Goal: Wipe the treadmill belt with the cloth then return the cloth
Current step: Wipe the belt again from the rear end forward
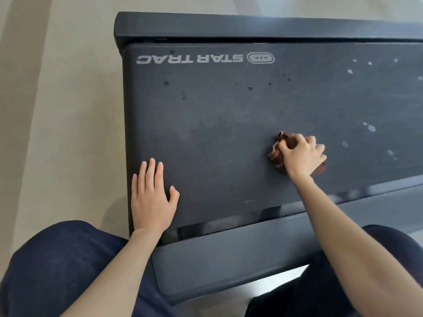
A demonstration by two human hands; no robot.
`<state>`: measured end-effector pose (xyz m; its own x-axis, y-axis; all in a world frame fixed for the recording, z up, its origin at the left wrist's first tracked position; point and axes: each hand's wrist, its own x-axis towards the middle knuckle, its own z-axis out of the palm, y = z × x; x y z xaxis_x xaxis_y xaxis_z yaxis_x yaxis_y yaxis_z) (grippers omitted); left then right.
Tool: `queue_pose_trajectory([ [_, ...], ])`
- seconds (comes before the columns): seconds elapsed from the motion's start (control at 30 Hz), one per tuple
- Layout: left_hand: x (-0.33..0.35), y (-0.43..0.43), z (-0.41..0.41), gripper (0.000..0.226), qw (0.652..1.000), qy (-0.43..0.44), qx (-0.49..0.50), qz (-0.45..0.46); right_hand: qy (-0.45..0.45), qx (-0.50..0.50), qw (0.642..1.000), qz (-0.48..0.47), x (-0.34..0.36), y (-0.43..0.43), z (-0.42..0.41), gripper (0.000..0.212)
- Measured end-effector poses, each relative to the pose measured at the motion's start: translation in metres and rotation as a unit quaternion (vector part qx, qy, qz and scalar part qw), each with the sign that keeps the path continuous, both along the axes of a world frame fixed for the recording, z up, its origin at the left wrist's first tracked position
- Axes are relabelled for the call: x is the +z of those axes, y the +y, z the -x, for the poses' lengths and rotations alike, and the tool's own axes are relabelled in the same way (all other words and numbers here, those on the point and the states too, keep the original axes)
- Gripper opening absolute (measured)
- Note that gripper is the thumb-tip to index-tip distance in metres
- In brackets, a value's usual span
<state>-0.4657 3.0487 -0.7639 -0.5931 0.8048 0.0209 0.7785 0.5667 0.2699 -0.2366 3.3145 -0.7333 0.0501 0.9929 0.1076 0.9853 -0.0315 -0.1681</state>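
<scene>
Brown cloth (278, 154) lies bunched on the treadmill belt (229, 115), right of belt centre, gripped under the curled fingers of the right hand (302, 155). Left hand (151, 197) rests flat on the belt near its left edge, fingers straight, holding nothing, well apart from the cloth. Pale specks (370, 128) dot the belt right of the cloth.

Way off to the left of the grip it's just pale beige floor (57, 110), running up the whole side of the shot. On the near side of the grip there's a dark plastic side rail (229, 255) sitting at a slant, with dark trousers (57, 266) bunched at the knees at both ends of it and a bright sliver of floor under it. Far beyond the grip, a black end cover (229, 26) runs across the top.
</scene>
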Motion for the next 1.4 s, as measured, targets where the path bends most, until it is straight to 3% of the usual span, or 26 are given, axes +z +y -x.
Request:
queue_pose_trajectory([
  [0.2, -0.001, 0.0, 0.001, 0.058, 1.0, 0.002, -0.003, -0.012, 0.021, 0.229, 0.971, -0.061, -0.005, -0.1, 0.036, 0.033],
  [0.33, 0.002, 0.003, -0.004, 0.06, 1.0, 0.019, -0.004, 0.015, -0.011, 0.347, 0.935, -0.076, -0.008, -0.09, 0.0, 0.033],
  [0.43, 0.013, 0.023, -0.014, 0.06, 0.998, 0.048, -0.032, 0.027, -0.013, 0.221, 0.974, -0.055, -0.006, -0.048, -0.042, 0.035],
  [0.5, 0.019, 0.047, -0.029, 0.059, 0.994, 0.059, -0.085, 0.018, -0.003, 0.1, 0.995, 0.007, 0.002, -0.017, -0.07, 0.037],
  [0.63, 0.01, 0.085, -0.07, 0.06, 0.993, 0.028, -0.111, 0.028, 0.026, -0.038, 0.998, 0.049, 0.01, 0.007, -0.094, 0.041],
  [0.83, 0.0, 0.088, -0.073, 0.06, 0.994, 0.039, -0.097, 0.012, 0.012, 0.012, 0.999, -0.044, -0.01, -0.058, -0.043, 0.03],
  [1.0, 0.001, 0.087, -0.074, 0.061, 0.995, 0.029, -0.098, 0.002, 0.01, 0.124, 0.99, -0.06, -0.011, -0.108, -0.005, 0.031],
  [1.17, 0.0, 0.087, -0.073, 0.061, 0.995, 0.019, -0.096, -0.009, -0.051, 0.293, 0.951, -0.081, -0.007, -0.075, -0.034, 0.039],
  [1.33, -0.001, 0.086, -0.072, 0.061, 0.995, 0.022, -0.096, -0.015, -0.039, 0.183, 0.978, -0.088, -0.009, -0.077, -0.031, 0.034],
  [1.4, -0.003, 0.086, -0.073, 0.061, 0.995, 0.021, -0.1, -0.02, -0.03, 0.126, 0.99, -0.05, -0.007, -0.087, -0.022, 0.031],
])
